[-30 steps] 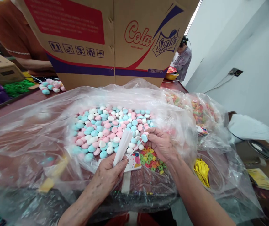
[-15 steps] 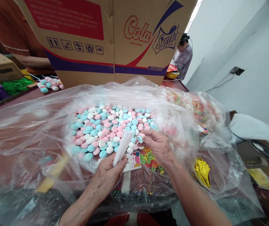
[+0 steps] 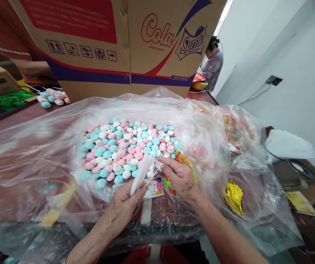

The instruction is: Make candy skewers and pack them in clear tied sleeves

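My left hand (image 3: pixel 127 198) is closed around a bundle of thin white sticks (image 3: pixel 141 175), which slants up and to the right. In my right hand (image 3: pixel 178 178), thumb and fingers pinch a small pink and white marshmallow (image 3: pixel 159 165), partly hidden by the fingertips. One thin white stick (image 3: pixel 151 178) runs from that marshmallow down to the left hand's thumb. Behind both hands lies a wide heap of pink, blue and white marshmallows (image 3: pixel 119 146) in a clear plastic bag (image 3: pixel 113 106). Below the right hand are small ring-shaped gummies (image 3: pixel 168 184) and a dotted card (image 3: pixel 153 189).
A large cardboard carton (image 3: pixel 91 82) stands behind the bag. Marshmallow skewers (image 3: pixel 53 97) lie at the back left. On the right are yellow twist ties (image 3: pixel 234 197), bagged colourful candy (image 3: pixel 234 128) and a white stack (image 3: pixel 289 145). Two people are beyond the table.
My right hand has moved slightly down and left with the marshmallow. Its stick now reaches my left thumb. The whole view has shifted a little, and more gummies show beside the right hand.
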### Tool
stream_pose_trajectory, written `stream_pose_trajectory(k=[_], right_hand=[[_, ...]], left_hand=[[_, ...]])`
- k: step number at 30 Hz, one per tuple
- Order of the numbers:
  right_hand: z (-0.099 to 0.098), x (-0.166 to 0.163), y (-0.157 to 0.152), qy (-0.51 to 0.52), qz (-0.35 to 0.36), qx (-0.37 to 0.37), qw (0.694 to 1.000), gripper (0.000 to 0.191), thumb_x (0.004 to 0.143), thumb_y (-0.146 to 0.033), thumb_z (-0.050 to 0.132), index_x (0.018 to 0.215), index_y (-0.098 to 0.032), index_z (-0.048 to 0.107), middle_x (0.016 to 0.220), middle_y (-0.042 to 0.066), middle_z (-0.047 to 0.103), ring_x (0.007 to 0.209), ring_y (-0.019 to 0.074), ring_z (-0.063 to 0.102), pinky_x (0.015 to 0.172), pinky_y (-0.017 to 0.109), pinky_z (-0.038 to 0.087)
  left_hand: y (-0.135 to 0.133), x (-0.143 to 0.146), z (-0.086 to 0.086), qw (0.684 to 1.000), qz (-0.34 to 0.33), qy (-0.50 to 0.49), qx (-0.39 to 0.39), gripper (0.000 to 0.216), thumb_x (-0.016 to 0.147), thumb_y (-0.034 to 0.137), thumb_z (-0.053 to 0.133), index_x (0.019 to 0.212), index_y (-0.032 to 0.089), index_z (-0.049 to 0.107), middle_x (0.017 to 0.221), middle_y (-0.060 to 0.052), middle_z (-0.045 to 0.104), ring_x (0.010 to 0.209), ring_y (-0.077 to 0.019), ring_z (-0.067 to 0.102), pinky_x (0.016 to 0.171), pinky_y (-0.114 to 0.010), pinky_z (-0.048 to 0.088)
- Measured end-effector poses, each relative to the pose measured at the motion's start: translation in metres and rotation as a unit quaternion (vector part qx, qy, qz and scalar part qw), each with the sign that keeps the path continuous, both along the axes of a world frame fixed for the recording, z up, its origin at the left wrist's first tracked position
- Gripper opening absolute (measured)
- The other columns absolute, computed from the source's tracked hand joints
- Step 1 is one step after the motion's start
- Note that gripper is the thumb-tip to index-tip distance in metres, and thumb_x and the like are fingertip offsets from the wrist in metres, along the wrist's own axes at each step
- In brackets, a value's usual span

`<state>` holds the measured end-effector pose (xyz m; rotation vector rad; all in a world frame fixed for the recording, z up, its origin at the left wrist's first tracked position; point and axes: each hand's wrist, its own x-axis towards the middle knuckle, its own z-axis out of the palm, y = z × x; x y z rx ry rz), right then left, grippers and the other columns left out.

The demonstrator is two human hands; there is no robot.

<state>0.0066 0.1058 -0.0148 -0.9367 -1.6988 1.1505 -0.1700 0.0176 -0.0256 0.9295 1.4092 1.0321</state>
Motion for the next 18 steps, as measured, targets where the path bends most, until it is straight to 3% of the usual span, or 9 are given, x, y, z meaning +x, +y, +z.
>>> stream_pose_trajectory(k=[3,7,14,16,18], right_hand=[[0.000,-0.004,-0.007,-0.039,-0.024,0.079,0.996,0.030,0.093,-0.029,0.053,0.117,-0.025,0.069,0.113,0.002,0.073,0.105,0.0176,0.068,0.098,0.032,0.053],[-0.002,-0.012,-0.017,-0.063,-0.032,0.150,0.986,0.032,0.095,-0.024,0.046,0.119,-0.020,0.067,0.112,0.005,0.073,0.103,0.0153,0.068,0.094,0.027,0.053],[0.003,-0.021,-0.036,-0.118,0.032,0.158,0.980,0.035,0.097,-0.024,0.042,0.124,-0.022,0.063,0.113,0.006,0.072,0.102,0.0175,0.067,0.092,0.028,0.052],[0.012,-0.013,-0.030,-0.155,0.022,0.158,0.975,0.035,0.097,-0.027,0.043,0.128,-0.025,0.060,0.118,0.005,0.070,0.106,0.0186,0.065,0.095,0.031,0.050],[0.022,0.001,-0.017,-0.241,-0.033,0.184,0.952,0.033,0.098,-0.026,0.042,0.124,-0.023,0.062,0.113,0.007,0.070,0.102,0.0208,0.064,0.094,0.034,0.049]], left_hand=[[-0.003,0.003,-0.008,0.998,0.013,-0.065,-0.004,0.035,0.076,0.050,0.069,0.081,0.016,0.062,0.056,0.007,0.038,0.051,-0.0092,0.030,0.048,-0.021,0.021],[-0.004,0.007,-0.013,0.992,0.048,-0.112,-0.019,0.037,0.070,0.048,0.075,0.082,0.016,0.062,0.055,0.007,0.040,0.050,-0.0084,0.032,0.048,-0.020,0.022],[0.006,0.013,-0.001,0.991,0.089,-0.101,0.016,0.032,0.067,0.042,0.077,0.075,0.015,0.062,0.053,0.005,0.044,0.049,-0.0090,0.036,0.043,-0.021,0.026],[0.009,0.016,0.005,0.991,0.090,-0.098,0.017,0.030,0.068,0.041,0.075,0.073,0.016,0.060,0.053,0.005,0.045,0.048,-0.0087,0.036,0.043,-0.021,0.026],[0.010,0.019,0.011,0.991,0.089,-0.097,0.002,0.030,0.068,0.042,0.074,0.071,0.016,0.059,0.051,0.006,0.043,0.045,-0.0073,0.034,0.041,-0.020,0.023]])
